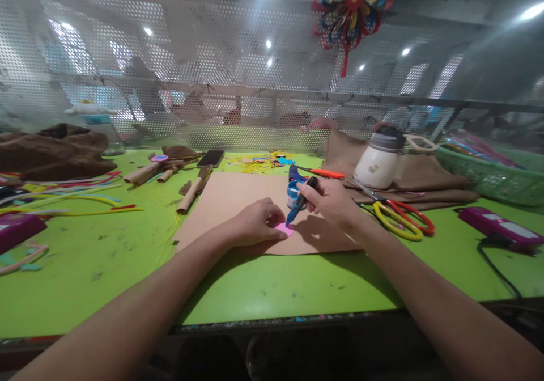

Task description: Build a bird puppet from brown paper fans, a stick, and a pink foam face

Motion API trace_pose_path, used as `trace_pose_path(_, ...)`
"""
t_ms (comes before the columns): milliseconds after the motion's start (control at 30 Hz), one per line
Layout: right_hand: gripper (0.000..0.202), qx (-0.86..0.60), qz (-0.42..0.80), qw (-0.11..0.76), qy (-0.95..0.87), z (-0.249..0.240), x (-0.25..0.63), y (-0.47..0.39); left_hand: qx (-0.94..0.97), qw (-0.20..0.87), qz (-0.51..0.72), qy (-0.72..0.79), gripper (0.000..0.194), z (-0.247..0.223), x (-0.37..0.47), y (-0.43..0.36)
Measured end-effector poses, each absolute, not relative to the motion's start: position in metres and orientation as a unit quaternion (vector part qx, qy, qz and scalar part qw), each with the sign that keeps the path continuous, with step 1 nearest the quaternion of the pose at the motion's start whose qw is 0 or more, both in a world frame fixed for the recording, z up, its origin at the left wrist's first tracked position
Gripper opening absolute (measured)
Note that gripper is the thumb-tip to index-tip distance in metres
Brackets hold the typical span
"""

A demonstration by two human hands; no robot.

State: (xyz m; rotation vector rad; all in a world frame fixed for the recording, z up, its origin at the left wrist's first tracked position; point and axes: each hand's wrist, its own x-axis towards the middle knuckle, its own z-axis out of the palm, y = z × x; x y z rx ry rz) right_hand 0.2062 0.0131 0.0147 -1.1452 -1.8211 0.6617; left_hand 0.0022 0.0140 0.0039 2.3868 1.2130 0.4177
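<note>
My left hand [255, 222], its fingers curled with the thumb low, grips the edge of a small pink piece [285, 229] lying on a sheet of brown paper [238, 191]. In my right hand [331, 199] is a blue marker-like tube [296, 211] with a dark end, tilted so its tip meets the pink piece. The fingers partly hide it. Just behind the tube stands a small blue item with a round white-and-blue part [292, 193], perhaps a tape roll. An orange-handled tool [327, 173] lies beyond the sheet.
Scissors with red and yellow handles [397, 220], a white jar [377, 163], a green basket [484, 174] and a purple device [501, 226] are on the right. Rolled brown paper pieces [191, 194], a phone [211, 158] and coloured strips [76, 202] lie left. A perforated screen [238, 69] rises behind.
</note>
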Motion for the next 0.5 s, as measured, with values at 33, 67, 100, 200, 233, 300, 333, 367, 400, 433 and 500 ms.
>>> trace_pose_path(33,0.036,-0.459,0.263,0.43,-0.731,0.015,0.2062,0.0127,0.859,0.218,0.152,0.437,0.033,0.0044,0.0024,0.0137)
trace_pose_path(67,0.037,-0.46,0.259,0.43,-0.733,0.0154,0.2063,0.0124,0.859,0.221,0.152,0.437,0.034,0.0049,0.0025,0.0133)
trace_pose_path(100,0.038,-0.46,0.256,0.429,-0.734,0.0157,0.2063,0.0121,0.858,0.223,0.152,0.438,0.034,0.0054,0.0027,0.0129)
trace_pose_path(200,0.04,-0.46,0.252,0.428,-0.736,0.0166,0.2064,0.0116,0.858,0.221,0.147,0.44,0.033,0.0064,0.0028,0.0121)
trace_pose_path(233,0.039,-0.461,0.25,0.428,-0.736,0.0167,0.2064,0.0116,0.859,0.219,0.146,0.44,0.033,0.0064,0.0027,0.0122)
trace_pose_path(300,0.039,-0.463,0.247,0.429,-0.735,0.0169,0.2062,0.0118,0.86,0.217,0.146,0.439,0.033,0.0058,0.0024,0.0126)
trace_pose_path(333,0.039,-0.462,0.246,0.429,-0.736,0.0169,0.2061,0.0118,0.86,0.217,0.146,0.438,0.034,0.0053,0.0021,0.0129)
trace_pose_path(367,0.039,-0.462,0.246,0.43,-0.736,0.0169,0.206,0.0118,0.86,0.216,0.147,0.438,0.034,0.0049,0.0019,0.0132)
trace_pose_path(400,0.039,-0.461,0.248,0.431,-0.735,0.0169,0.2059,0.0118,0.86,0.217,0.146,0.438,0.035,0.0045,0.0017,0.0135)
trace_pose_path(433,0.039,-0.461,0.251,0.431,-0.734,0.0168,0.2058,0.0116,0.861,0.217,0.145,0.437,0.035,0.0042,0.0016,0.0137)
trace_pose_path(500,0.038,-0.465,0.256,0.431,-0.729,0.0168,0.2056,0.0113,0.861,0.219,0.143,0.436,0.035,0.0041,0.0015,0.0137)
